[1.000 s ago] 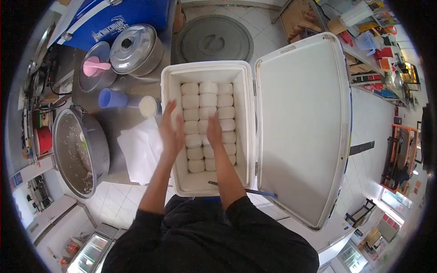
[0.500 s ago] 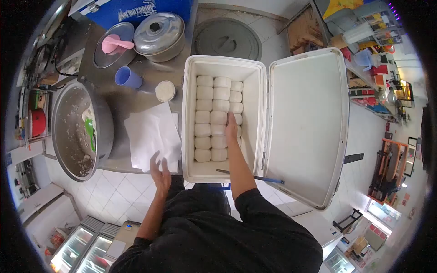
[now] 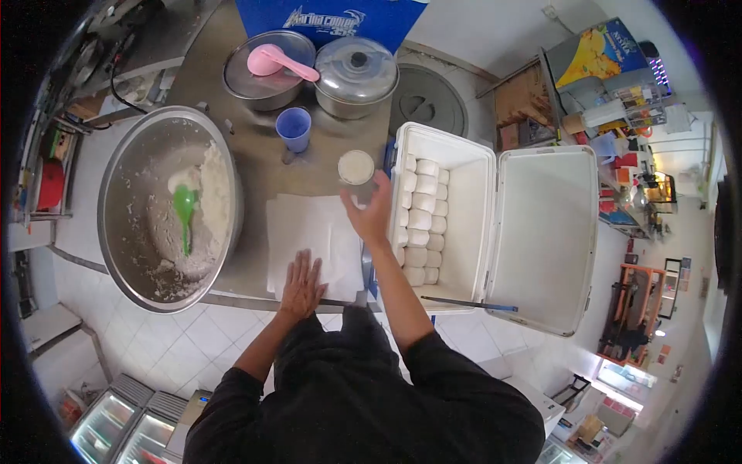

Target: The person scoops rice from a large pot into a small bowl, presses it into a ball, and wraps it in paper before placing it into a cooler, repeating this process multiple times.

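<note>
My left hand [image 3: 302,286] lies with fingers spread on a stack of white paper sheets [image 3: 309,240] at the table's front edge. Just below a round container of white powder [image 3: 356,167], my right hand [image 3: 372,210] is held with thumb and fingers apart and nothing between them. To its right, an open white cooler box [image 3: 464,232] holds several rows of white dough pieces [image 3: 422,201]. A large metal bowl [image 3: 127,209] on the left contains white dough or flour and a green scoop [image 3: 184,205].
Two lidded metal pots [image 3: 356,71] stand at the back of the metal table [image 3: 255,174], one with a pink ladle [image 3: 283,62] on its lid. A blue cup [image 3: 294,129] is in front of them. A blue cooler [image 3: 332,19] stands behind.
The view has turned left. My right hand has left the dough in the cooler box and moved beside the powder container. My left hand now rests flat on the paper.
</note>
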Tool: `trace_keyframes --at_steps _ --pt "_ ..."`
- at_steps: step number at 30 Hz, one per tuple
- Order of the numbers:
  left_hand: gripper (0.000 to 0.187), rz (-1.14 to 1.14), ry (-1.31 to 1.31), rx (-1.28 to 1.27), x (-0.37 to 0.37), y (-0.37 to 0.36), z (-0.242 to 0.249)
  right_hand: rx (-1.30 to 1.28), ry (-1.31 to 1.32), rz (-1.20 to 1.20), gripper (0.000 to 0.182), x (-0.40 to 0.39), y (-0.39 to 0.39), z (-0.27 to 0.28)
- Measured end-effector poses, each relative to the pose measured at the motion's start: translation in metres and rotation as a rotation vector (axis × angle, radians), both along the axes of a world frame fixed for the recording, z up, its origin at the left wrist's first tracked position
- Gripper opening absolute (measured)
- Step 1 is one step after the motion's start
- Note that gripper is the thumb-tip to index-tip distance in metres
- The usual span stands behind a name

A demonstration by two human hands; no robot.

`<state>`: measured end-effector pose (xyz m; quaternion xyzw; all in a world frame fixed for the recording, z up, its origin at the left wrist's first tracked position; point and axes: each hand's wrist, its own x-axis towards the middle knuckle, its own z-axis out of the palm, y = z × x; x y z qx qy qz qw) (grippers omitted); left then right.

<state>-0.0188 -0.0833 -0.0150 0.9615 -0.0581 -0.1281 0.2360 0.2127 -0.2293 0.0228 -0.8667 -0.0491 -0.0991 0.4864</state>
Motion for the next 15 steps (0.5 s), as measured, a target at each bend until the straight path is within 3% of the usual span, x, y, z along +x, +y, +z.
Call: trace_keyframes --at_steps 3,6,8,10,14,15 --pt "0.072 -0.062 -0.013 0.002 0.000 0.017 -0.001 -0.293 -0.021 -0.124 0.114 0.027 0.030 -0.040" --pt "0.072 -0.059 -0.020 -0.034 0.000 0.022 0.003 -0.270 0.114 -0.140 0.124 0.045 0.036 -0.055" --pt "0.066 0.032 -0.063 -0.172 -0.002 0.025 0.007 -0.277 0.105 -0.172 0.120 0.049 0.031 -0.064" --pt "0.060 0.113 -0.112 -0.315 0.006 0.025 0.013 -0.048 0.110 -0.174 0.116 0.036 0.027 -0.050" --pt "0.054 0.885 0.332 -1.377 0.050 0.026 0.020 -0.233 0.041 0.038 0.115 -0.047 0.010 0.000" --pt "0.055 0.948 0.507 -1.576 0.056 0.025 0.027 -0.325 0.014 0.128 0.117 -0.075 0.001 0.004"
